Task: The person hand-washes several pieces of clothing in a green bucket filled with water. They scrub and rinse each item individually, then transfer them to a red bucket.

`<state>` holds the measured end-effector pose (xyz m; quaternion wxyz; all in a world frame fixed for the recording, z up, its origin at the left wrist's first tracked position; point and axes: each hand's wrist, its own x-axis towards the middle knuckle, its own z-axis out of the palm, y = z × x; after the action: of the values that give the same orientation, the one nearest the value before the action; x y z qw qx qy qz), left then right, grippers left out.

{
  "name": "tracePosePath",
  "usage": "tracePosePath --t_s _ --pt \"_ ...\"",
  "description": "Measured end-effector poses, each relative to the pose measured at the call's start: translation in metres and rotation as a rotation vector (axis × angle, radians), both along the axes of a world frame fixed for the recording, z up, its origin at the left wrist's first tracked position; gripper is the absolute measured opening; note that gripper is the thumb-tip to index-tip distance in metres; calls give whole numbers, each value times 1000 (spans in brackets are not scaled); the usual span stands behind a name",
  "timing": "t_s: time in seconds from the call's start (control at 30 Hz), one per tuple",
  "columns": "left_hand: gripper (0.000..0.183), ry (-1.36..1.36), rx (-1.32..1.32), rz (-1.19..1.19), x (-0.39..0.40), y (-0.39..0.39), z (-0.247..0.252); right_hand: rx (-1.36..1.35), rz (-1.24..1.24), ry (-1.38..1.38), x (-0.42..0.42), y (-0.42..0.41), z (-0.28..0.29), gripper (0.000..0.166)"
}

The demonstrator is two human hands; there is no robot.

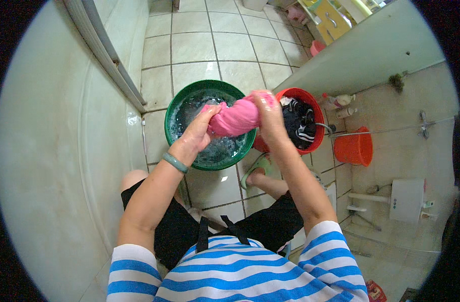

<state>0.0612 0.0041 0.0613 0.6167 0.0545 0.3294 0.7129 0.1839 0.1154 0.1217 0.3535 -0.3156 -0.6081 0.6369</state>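
Observation:
A wet, twisted pink cloth [235, 117] is stretched between my two hands above a round green basin [169, 130]. My left hand [199, 130] grips its left end, and a green bangle [175, 162] circles that wrist. The other end is bunched in my right hand [267, 109], near the basin's right rim. Sudsy water [218, 153] fills the basin below. Just to the right stands a red bucket [320, 128] with dark, white-striped clothing [301, 122] in it.
An orange bucket [353, 147] stands by the right wall, with plastic bottles [337, 101] behind the red bucket. A grey hose [384, 131] runs rightward from the red bucket. A glass panel [366, 49] rises at the right, and a door frame [105, 56] at the left. Tiled floor [192, 45] extends ahead.

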Motion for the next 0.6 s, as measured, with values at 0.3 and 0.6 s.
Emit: tracePosePath --t_s 0.3,0.6 --pt "33 285 -130 -27 -8 -3 8 273 -518 203 117 125 56 11" --pt "28 136 -45 144 -27 -4 12 99 -286 -317 117 120 -21 33"
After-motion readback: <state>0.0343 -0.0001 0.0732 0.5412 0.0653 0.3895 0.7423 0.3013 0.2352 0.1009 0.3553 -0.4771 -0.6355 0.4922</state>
